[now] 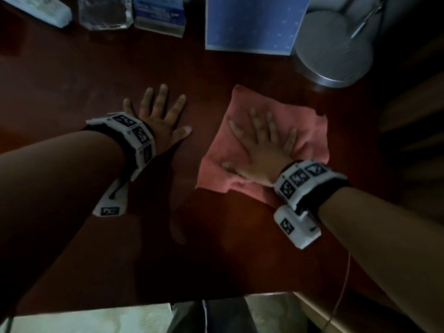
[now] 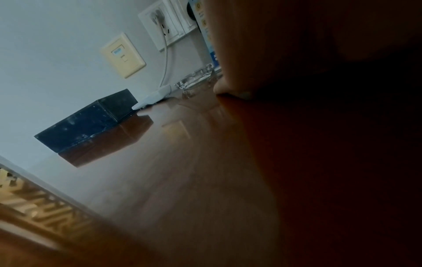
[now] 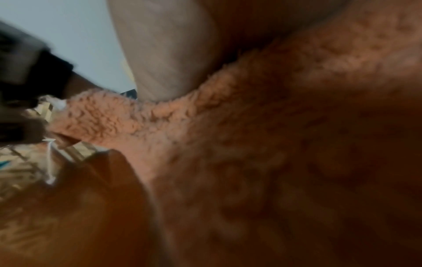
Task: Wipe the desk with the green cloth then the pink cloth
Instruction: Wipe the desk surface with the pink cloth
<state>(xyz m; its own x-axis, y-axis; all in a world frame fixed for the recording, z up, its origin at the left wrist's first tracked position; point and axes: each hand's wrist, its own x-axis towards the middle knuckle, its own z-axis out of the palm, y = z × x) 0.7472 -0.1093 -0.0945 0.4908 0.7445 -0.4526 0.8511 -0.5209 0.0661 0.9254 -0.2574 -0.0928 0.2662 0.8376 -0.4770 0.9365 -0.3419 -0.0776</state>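
The pink cloth (image 1: 300, 131) lies spread on the dark red-brown desk (image 1: 72, 87), right of centre. My right hand (image 1: 262, 145) presses flat on it with fingers straight and spread. The right wrist view shows the cloth's fluffy pile (image 3: 228, 135) close up under my thumb (image 3: 164, 54). My left hand (image 1: 158, 114) lies flat on the bare desk to the left of the cloth, fingers spread, holding nothing. In the left wrist view only a fingertip (image 2: 223, 88) touching the glossy desk (image 2: 171, 162) shows. No green cloth is in view.
Along the desk's back edge stand a white power strip (image 1: 40, 8), a glass ashtray (image 1: 105, 13), a blue box (image 1: 159, 15), a blue card (image 1: 254, 22) and a round metal lamp base (image 1: 334, 49). A dark box (image 2: 91, 119) sits by the wall. The desk's front edge (image 1: 216, 299) is near.
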